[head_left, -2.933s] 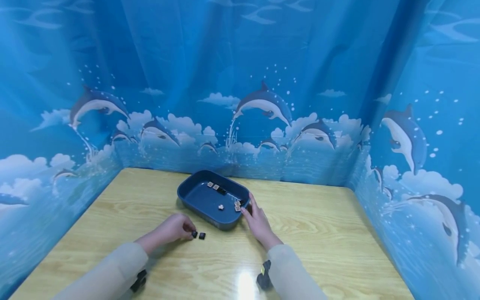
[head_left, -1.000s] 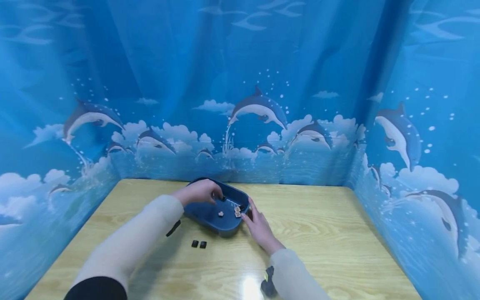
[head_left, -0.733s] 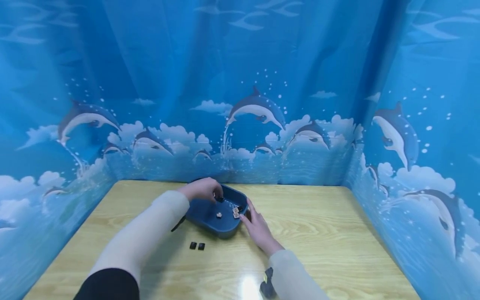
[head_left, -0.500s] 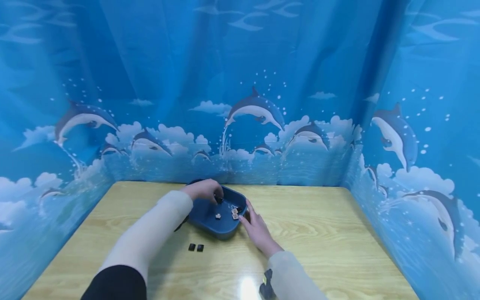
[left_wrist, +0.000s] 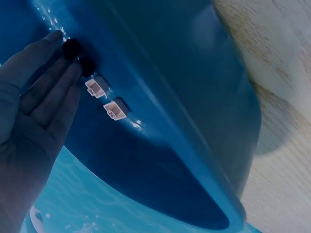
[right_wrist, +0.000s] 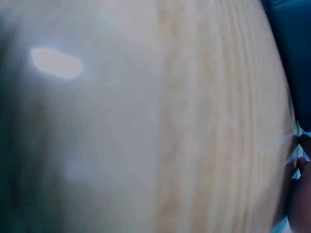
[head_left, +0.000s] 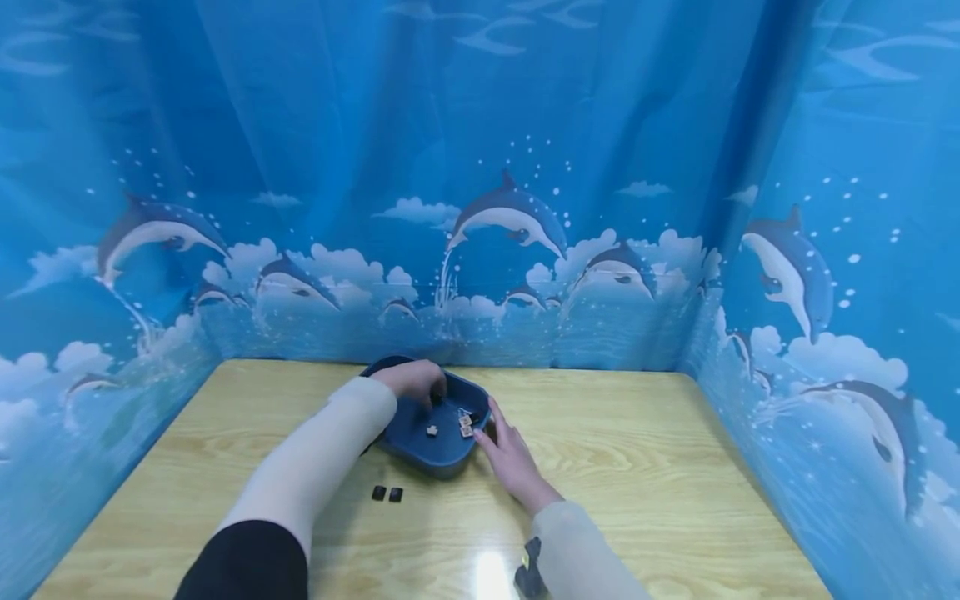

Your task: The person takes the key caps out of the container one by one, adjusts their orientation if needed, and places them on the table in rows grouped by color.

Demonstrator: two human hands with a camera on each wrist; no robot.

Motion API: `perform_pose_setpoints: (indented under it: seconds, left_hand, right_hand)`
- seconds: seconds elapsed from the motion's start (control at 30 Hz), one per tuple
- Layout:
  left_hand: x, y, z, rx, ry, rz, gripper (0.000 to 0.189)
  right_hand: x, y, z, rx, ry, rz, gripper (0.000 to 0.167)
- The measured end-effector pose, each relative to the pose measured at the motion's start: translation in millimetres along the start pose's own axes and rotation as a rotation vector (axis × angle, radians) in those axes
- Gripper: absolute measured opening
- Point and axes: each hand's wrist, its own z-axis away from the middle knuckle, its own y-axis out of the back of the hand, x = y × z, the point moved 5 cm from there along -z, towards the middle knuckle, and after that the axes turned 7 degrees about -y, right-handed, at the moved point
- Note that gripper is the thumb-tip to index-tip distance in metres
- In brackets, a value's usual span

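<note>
My left hand [head_left: 420, 379] reaches into a dark blue tray [head_left: 423, 461] from its left side. In the left wrist view its fairly straight fingertips are right at two black keycaps [left_wrist: 86, 66], thumb and fingers slightly apart. Two pale keycaps [left_wrist: 115, 110], hollow side up, follow in the same row. My right hand [head_left: 513, 462] rests against the tray's right rim, fingers extended and thumb spread. Near that thumb lie more pale keycaps [head_left: 466, 426] with a black one, and a single pale keycap [head_left: 432, 431] sits nearer the middle. The right wrist view catches only part of the hand.
Two black keycaps [head_left: 396, 495] stand side by side on the wooden table [head_left: 637, 483] in front of the tray. A blue dolphin-print curtain [head_left: 345, 167] encloses the table at the back and sides. A black wrist device [head_left: 528, 569] shows beneath the right sleeve.
My left hand has left the black keycaps on the table and moved forward into the tray, staying low by its black keycaps. The right hand keeps its place at the rim.
</note>
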Motion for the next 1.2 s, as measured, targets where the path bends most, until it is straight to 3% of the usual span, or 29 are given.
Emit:
perform_pose_setpoints:
  seconds: [0.27,0.63,0.83,1.03,1.2]
  left_hand:
    - [9.5,-4.9,-0.5,-0.032,-0.037,0.008,0.033]
    - [19.4,-11.4,0.3,-0.103,-0.023,0.004,0.029]
    - [23.2,-14.9,-1.6,-0.137,-0.049,-0.029,0.021]
    - [28.8,-11.0,-0.1,-0.141,-0.043,-0.030,0.017]
    - [34.6,-5.3,1.6,-0.126,-0.058,0.003,0.017]
  right_hand:
    - [0,-2,-1.2,-0.004,0.000,-0.003,0.069]
    - [-4,-2,0.6,0.002,0.020,0.026,0.068]
    - [-5,-2,0.9,0.000,0.033,0.029,0.068]
    - [-5,-1,2.3,-0.005,0.045,0.024,0.068]
    - [-3,1,4.2,-0.013,0.003,0.007,0.068]
